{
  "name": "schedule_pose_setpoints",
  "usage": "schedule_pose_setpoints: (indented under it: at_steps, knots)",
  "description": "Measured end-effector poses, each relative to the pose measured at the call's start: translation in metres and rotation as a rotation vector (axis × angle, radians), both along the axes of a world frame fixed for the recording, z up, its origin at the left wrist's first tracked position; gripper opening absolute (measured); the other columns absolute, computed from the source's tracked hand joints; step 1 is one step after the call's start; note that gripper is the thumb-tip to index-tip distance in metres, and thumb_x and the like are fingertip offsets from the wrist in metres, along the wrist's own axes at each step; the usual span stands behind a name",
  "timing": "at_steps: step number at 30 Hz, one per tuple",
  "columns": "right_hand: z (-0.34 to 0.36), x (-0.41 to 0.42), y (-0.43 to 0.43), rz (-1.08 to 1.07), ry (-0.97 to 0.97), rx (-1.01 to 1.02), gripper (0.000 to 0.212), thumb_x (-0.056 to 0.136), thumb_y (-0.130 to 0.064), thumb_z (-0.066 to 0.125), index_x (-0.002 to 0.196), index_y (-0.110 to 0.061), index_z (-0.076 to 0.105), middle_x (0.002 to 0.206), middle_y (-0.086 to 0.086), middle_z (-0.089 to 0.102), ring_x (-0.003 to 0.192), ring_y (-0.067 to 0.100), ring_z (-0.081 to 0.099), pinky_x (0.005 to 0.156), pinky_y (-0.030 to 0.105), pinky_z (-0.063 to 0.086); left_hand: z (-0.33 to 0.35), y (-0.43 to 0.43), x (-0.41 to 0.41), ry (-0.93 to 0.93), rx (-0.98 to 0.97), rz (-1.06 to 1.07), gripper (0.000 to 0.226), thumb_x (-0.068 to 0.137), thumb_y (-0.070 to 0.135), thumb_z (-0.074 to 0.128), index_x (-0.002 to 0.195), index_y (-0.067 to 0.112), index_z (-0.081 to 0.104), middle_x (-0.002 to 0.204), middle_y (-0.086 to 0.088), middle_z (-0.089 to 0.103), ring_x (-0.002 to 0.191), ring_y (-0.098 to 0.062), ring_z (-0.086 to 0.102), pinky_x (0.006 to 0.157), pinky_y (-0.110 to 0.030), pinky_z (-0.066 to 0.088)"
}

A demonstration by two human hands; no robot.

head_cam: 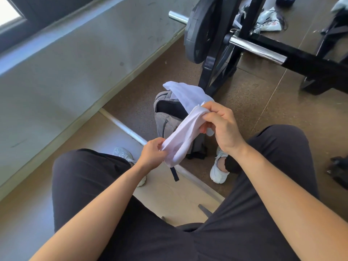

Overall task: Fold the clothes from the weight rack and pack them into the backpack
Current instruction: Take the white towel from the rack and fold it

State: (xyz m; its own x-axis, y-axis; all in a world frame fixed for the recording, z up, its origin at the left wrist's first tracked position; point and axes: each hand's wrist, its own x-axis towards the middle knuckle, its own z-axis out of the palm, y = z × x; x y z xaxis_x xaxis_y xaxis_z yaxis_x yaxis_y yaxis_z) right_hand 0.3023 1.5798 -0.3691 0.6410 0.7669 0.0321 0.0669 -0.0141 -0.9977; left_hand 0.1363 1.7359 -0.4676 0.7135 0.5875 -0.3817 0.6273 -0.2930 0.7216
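Observation:
A white garment (181, 129) is stretched between my two hands above the floor, its far end flopping over the backpack. My left hand (153, 153) pinches its lower end. My right hand (220, 125) grips its upper part with curled fingers. The grey backpack (165, 117) stands open on the floor between my feet, partly hidden behind the cloth. The black weight rack (226, 44) with a barbell and plates stands just beyond it. More light clothes (267, 21) lie on the floor behind the rack.
I sit with dark-trousered knees apart, white shoes (219, 170) on the floor. A grey wall (66, 63) runs along the left. A metal floor strip (124, 127) crosses under the backpack. Dark gear (339, 172) sits at the right edge.

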Motion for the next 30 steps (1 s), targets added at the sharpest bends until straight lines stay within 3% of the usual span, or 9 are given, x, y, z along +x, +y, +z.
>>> schedule_pose_setpoints:
  at_steps: [4, 7, 11, 16, 21, 24, 27, 30]
  knots:
    - [0.006, 0.009, -0.006, -0.049, 0.042, 0.038, 0.022, 0.094, -0.011, 0.043, 0.086, 0.003, 0.058, 0.079, 0.015, 0.058, 0.078, 0.018, 0.058, 0.065, 0.027, 0.051, -0.007, -0.003, -0.003, 0.062, -0.033, -0.094, 0.026, 0.083, 0.007, 0.066, 0.103, 0.023, 0.064, 0.102, 0.006, 0.066, 0.103, -0.019, 0.061, 0.073, -0.029, 0.048]
    - [0.011, 0.013, -0.010, -0.090, 0.112, 0.094, 0.019, 0.089, -0.013, 0.042, 0.081, -0.002, 0.056, 0.073, -0.001, 0.057, 0.075, 0.010, 0.057, 0.064, 0.024, 0.050, -0.012, -0.009, -0.007, 0.078, -0.105, -0.126, 0.044, 0.079, 0.014, 0.074, 0.119, 0.027, 0.060, 0.113, 0.010, 0.064, 0.105, -0.019, 0.066, 0.082, -0.036, 0.058]
    - [0.014, 0.016, -0.013, -0.104, 0.246, 0.159, 0.016, 0.084, -0.015, 0.042, 0.078, -0.005, 0.054, 0.071, -0.003, 0.058, 0.072, 0.008, 0.058, 0.064, 0.021, 0.049, -0.012, -0.018, -0.002, -0.014, -0.227, -0.074, 0.074, 0.065, 0.035, 0.084, 0.132, 0.036, 0.051, 0.120, 0.009, 0.063, 0.096, -0.016, 0.073, 0.088, -0.041, 0.062]
    - [0.016, 0.017, -0.017, -0.058, 0.332, 0.219, 0.015, 0.085, -0.014, 0.042, 0.079, -0.007, 0.054, 0.072, -0.002, 0.059, 0.073, 0.011, 0.060, 0.066, 0.023, 0.052, -0.010, -0.025, 0.007, -0.140, -0.202, -0.078, 0.053, 0.074, 0.027, 0.083, 0.118, 0.039, 0.057, 0.119, 0.015, 0.061, 0.108, -0.009, 0.063, 0.091, -0.039, 0.059]
    - [0.011, 0.029, -0.020, -0.101, 0.353, 0.258, 0.013, 0.077, -0.008, 0.041, 0.079, -0.005, 0.053, 0.075, 0.008, 0.051, 0.070, 0.016, 0.051, 0.064, 0.028, 0.044, -0.009, -0.018, 0.010, -0.213, -0.036, 0.032, 0.031, 0.080, 0.021, 0.083, 0.108, 0.030, 0.071, 0.095, 0.014, 0.071, 0.082, -0.007, 0.064, 0.069, -0.022, 0.052]
    - [0.007, 0.036, -0.024, -0.150, 0.336, 0.246, 0.013, 0.077, -0.007, 0.041, 0.075, -0.005, 0.054, 0.073, 0.006, 0.053, 0.070, 0.014, 0.052, 0.064, 0.026, 0.045, -0.013, -0.009, 0.005, -0.209, 0.046, 0.025, 0.006, 0.082, 0.021, 0.077, 0.088, 0.021, 0.076, 0.066, 0.011, 0.056, 0.060, -0.009, 0.038, 0.057, -0.027, 0.034]
    - [0.006, 0.039, -0.024, -0.201, 0.292, 0.214, 0.018, 0.078, -0.008, 0.042, 0.067, -0.008, 0.056, 0.068, 0.001, 0.056, 0.066, 0.010, 0.055, 0.061, 0.022, 0.047, -0.013, 0.001, 0.000, -0.191, 0.087, -0.011, 0.016, 0.081, 0.027, 0.072, 0.074, 0.028, 0.057, 0.064, 0.002, 0.036, 0.067, -0.011, 0.022, 0.061, -0.032, 0.021]
    - [0.001, 0.044, -0.023, -0.271, 0.246, 0.141, 0.024, 0.079, -0.012, 0.046, 0.061, -0.017, 0.061, 0.066, -0.002, 0.059, 0.068, 0.009, 0.058, 0.063, 0.024, 0.049, -0.009, 0.013, -0.004, -0.131, 0.186, -0.162, 0.021, 0.086, 0.023, 0.070, 0.073, 0.025, 0.054, 0.067, 0.004, 0.036, 0.069, -0.009, 0.022, 0.062, -0.032, 0.025]
